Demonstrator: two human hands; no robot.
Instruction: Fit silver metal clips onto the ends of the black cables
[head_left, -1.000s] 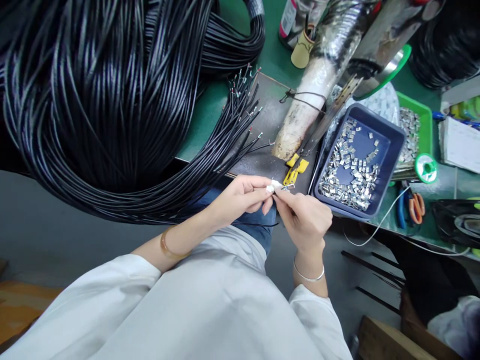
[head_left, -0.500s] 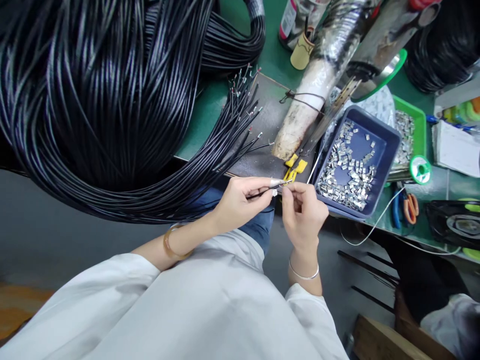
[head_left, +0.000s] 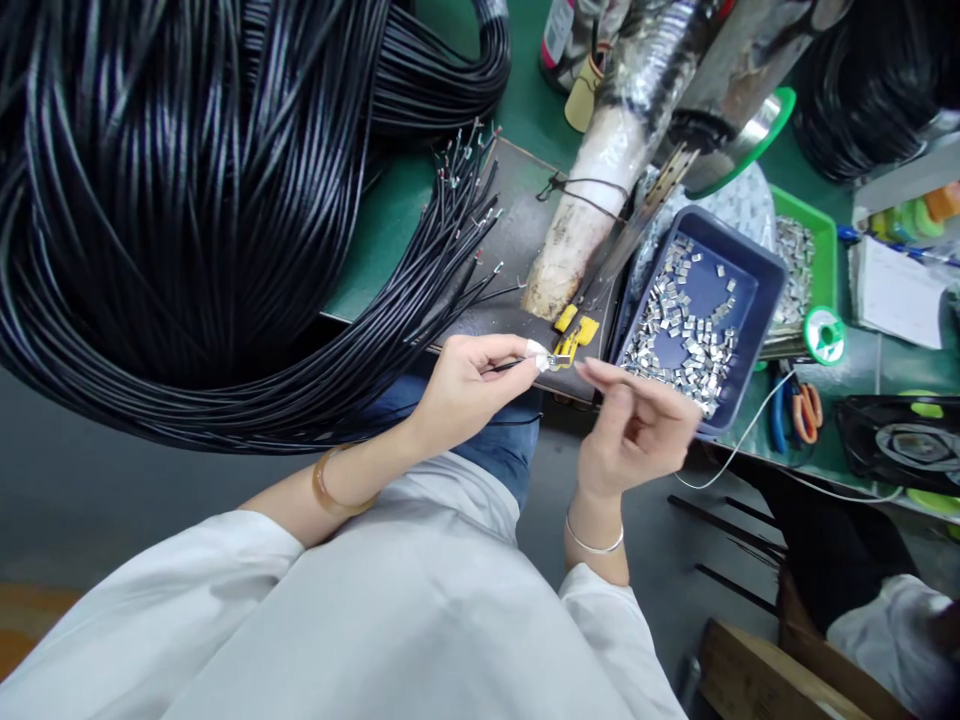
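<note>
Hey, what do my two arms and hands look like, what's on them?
Both arms have loose white sleeves. The left hand has white wrappings at the thumb and forefinger tips, with an amber-brown bangle further up. The right hand is bare; its wrist wears a thin silver bangle.

Glossy black cables (head_left: 187, 200) with red and white flecks at their ends spread across ten o'clock over a green tabletop (head_left: 394, 225), while the left hand (head_left: 457, 385) has white-covered fingertips near a silver clip (head_left: 561, 361) and yellow tool (head_left: 589, 330). Towards three o'clock are a dark blue tray (head_left: 754, 260) of silvery pieces (head_left: 701, 375), a bright green tray (head_left: 829, 265) and blue-and-orange pliers (head_left: 808, 412). The shirt (head_left: 435, 600) at six o'clock is plain white.
</note>
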